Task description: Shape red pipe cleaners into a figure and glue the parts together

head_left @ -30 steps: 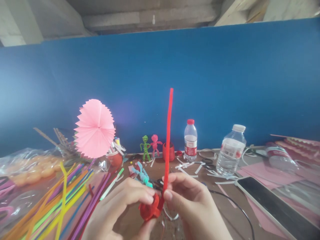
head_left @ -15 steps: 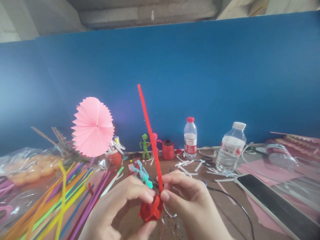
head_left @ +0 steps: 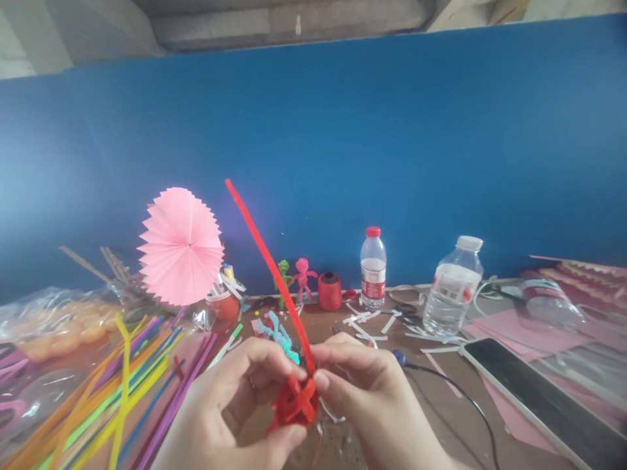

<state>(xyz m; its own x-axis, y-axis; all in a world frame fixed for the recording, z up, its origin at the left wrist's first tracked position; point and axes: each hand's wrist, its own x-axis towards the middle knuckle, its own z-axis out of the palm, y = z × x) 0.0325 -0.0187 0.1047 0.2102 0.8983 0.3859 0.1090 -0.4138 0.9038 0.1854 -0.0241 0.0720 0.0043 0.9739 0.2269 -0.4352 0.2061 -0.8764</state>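
Observation:
A red fuzzy pipe cleaner [head_left: 267,258] rises at a slant from a small coiled red pipe-cleaner piece [head_left: 295,403] near the bottom middle. My left hand [head_left: 235,405] curls around the left side of that coiled piece, thumb below and fingers above, closed on it. With thumb and forefinger, my right hand [head_left: 367,391] pinches the pipe cleaner where it meets the coil. Just behind my fingers lies a twisted light-blue pipe-cleaner figure [head_left: 280,336]. Green [head_left: 284,277] and pink [head_left: 304,277] pipe-cleaner figures stand farther back.
Loose coloured pipe cleaners [head_left: 112,385] spread at the left, below a pink paper fan [head_left: 183,245]. Two water bottles [head_left: 373,267] stand toward the back and right. A phone [head_left: 539,398] lies at the right on pink paper. Paper strips and a black cable [head_left: 455,378] cross the table.
The free end of the red pipe cleaner has swung to the left and slightly down, uncovering the pink figure. Both hands stay nearly in place.

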